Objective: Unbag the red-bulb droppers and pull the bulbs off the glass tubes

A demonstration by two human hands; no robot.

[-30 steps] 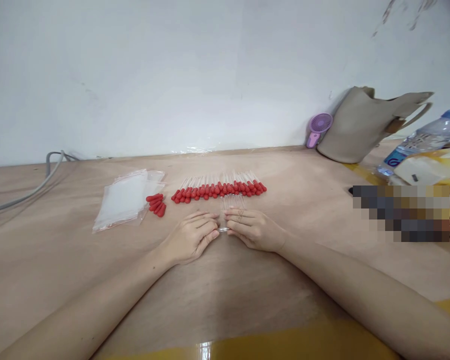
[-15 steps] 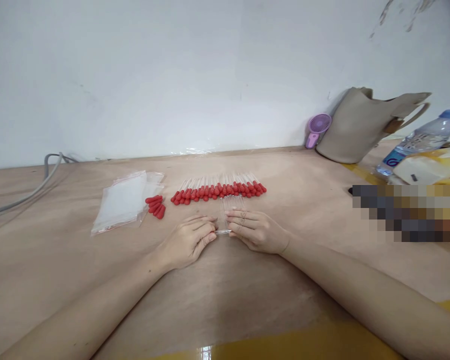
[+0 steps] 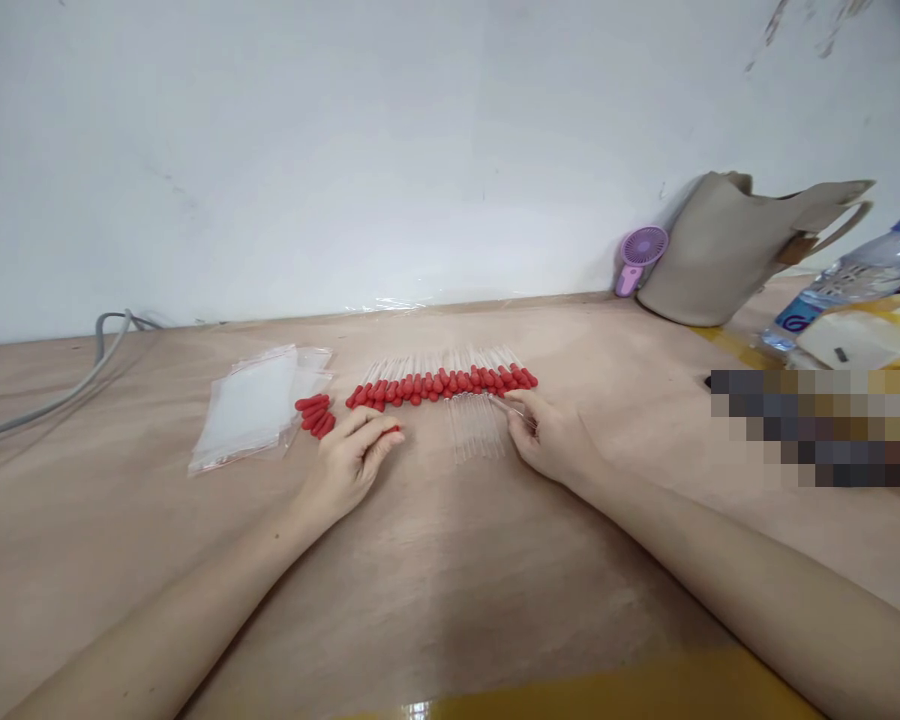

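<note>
My left hand (image 3: pixel 356 455) is closed in a pinch, and a red rubber dropper bulb (image 3: pixel 392 430) peeks out at its fingertips. Between the thumb and fingers of my right hand (image 3: pixel 544 430) is a thin glass dropper tube (image 3: pixel 504 404), slanting up toward the left. Several loose clear glass tubes (image 3: pixel 476 430) lie side by side on the table, just left of my right hand. Behind them runs a long row of droppers with red bulbs (image 3: pixel 442 381), their glass ends pointing at the wall. A small group of loose red bulbs (image 3: pixel 316 413) lies beside my left hand.
Clear zip bags (image 3: pixel 247 405) are stacked on the table (image 3: pixel 420 580) at the left. A grey cable (image 3: pixel 75 385) lies farther left. A purple hand fan (image 3: pixel 640 258), a beige bag (image 3: pixel 727 250) and a water bottle (image 3: pixel 847 280) stand at the back right.
My hands have parted from above the loose tubes. The left went left and now shows a red bulb at its fingertips; the right moved rightward and up with a glass tube.
</note>
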